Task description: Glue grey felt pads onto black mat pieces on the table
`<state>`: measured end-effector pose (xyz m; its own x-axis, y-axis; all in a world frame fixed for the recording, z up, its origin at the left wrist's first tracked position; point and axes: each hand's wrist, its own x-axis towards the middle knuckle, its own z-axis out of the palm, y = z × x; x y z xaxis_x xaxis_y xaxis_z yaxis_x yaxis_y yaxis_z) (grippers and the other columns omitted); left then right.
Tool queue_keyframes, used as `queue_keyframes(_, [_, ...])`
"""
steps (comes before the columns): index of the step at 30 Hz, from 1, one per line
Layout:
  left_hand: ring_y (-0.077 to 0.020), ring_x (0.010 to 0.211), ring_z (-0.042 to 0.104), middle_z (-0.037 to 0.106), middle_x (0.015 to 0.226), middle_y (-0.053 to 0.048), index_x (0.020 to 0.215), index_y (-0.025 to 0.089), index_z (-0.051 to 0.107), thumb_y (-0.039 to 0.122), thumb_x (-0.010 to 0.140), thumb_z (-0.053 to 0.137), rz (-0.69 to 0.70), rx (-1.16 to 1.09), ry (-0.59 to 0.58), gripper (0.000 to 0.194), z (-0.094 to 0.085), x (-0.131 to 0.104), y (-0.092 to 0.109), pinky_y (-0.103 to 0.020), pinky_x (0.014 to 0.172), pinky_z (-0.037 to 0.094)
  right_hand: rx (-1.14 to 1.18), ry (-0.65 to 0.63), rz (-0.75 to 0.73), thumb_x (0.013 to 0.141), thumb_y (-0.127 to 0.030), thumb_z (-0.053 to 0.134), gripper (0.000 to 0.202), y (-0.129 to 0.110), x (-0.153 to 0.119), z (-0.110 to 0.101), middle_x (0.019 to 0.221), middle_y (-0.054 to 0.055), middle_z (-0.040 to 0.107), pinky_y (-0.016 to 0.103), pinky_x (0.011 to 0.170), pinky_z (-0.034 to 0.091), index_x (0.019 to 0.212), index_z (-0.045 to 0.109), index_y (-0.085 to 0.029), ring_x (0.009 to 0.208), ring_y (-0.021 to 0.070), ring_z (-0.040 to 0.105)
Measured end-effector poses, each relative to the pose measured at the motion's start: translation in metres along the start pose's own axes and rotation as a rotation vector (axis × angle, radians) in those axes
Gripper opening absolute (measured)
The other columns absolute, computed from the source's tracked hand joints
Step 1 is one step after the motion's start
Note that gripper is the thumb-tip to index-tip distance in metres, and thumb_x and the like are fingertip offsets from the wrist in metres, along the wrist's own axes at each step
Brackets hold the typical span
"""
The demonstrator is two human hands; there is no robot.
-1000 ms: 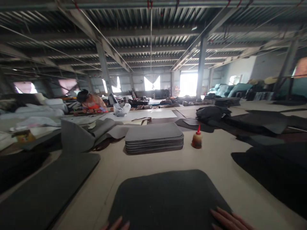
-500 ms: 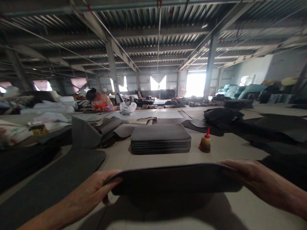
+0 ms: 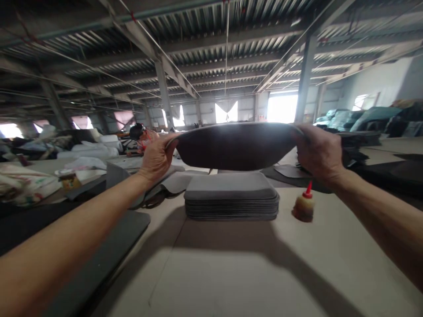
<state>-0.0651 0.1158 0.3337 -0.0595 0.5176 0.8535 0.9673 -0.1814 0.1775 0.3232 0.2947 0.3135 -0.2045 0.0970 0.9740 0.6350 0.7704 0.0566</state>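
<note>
You are holding a dark grey pad (image 3: pixel 236 147) up in the air in front of you, both hands clamped on it: your left hand (image 3: pixel 157 157) is gripping its left end and your right hand (image 3: pixel 319 152) is gripping its right end, so the pad is sagging slightly between them, roughly level. It is hanging directly above a neat stack of similar grey pads (image 3: pixel 231 201) that is sitting on the pale bench (image 3: pixel 231 273), well clear of the stack's top. Just to the right of the stack a small glue bottle with a red nozzle (image 3: pixel 304 206) is standing upright. A long dark sheet (image 3: pixel 109 251) is lying along the bench's left edge, and loose grey material (image 3: pixel 172 180) is lying crumpled behind the stack. Your arms are casting a broad shadow across the bench. Around you a large workshop is stretching out under a corrugated metal roof on steel columns (image 3: pixel 304 79), with bright windows glaring at the far wall. Another person (image 3: pixel 140 134) is working at a bench far off to the left.
</note>
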Motion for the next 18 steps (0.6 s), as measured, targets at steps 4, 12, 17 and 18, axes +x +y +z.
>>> queue_keyframes(4, [-0.0206,0.144,0.038,0.046,0.155,-0.009,0.138,0.016,0.054,0.017,0.095,0.043,-0.105,0.098,-0.225,0.045,0.052,-0.028,-0.038,-0.041,0.124,0.026,-0.013,-0.13,-0.081,0.103,-0.027,0.038,0.04,0.009,-0.044,0.046,0.126,0.014,0.067,0.04,0.1,0.047,0.131,0.064,-0.015,0.116,0.0275,0.061])
queue_keyframes(12, [-0.0269,0.136,0.05,0.054,0.147,-0.014,0.127,0.015,0.064,0.017,0.093,0.057,-0.36,0.053,-0.551,0.035,0.126,-0.118,-0.081,-0.051,0.117,0.036,-0.032,-0.775,-0.045,0.088,-0.003,0.035,0.053,0.013,-0.16,0.115,0.131,0.011,0.066,0.041,0.101,0.049,0.127,0.068,-0.018,0.118,0.0267,0.062])
queue_keyframes(17, [-0.0275,0.138,0.046,0.054,0.146,-0.012,0.124,0.019,0.064,0.031,0.093,0.064,-0.481,-0.148,-0.562,0.033,0.115,-0.115,-0.091,-0.055,0.119,0.032,0.097,-0.826,-0.007,0.076,-0.002,0.042,0.059,0.018,-0.165,0.116,0.134,0.011,0.064,0.044,0.108,0.044,0.126,0.069,-0.019,0.126,0.028,0.058])
queue_keyframes(18, [-0.028,0.138,0.047,0.054,0.146,-0.012,0.127,0.019,0.062,0.033,0.093,0.064,-0.52,-0.197,-0.548,0.037,0.112,-0.114,-0.093,-0.055,0.118,0.033,0.139,-0.816,0.031,0.071,-0.002,0.045,0.061,0.02,-0.163,0.114,0.132,0.01,0.065,0.044,0.109,0.043,0.123,0.07,-0.02,0.127,0.0279,0.056])
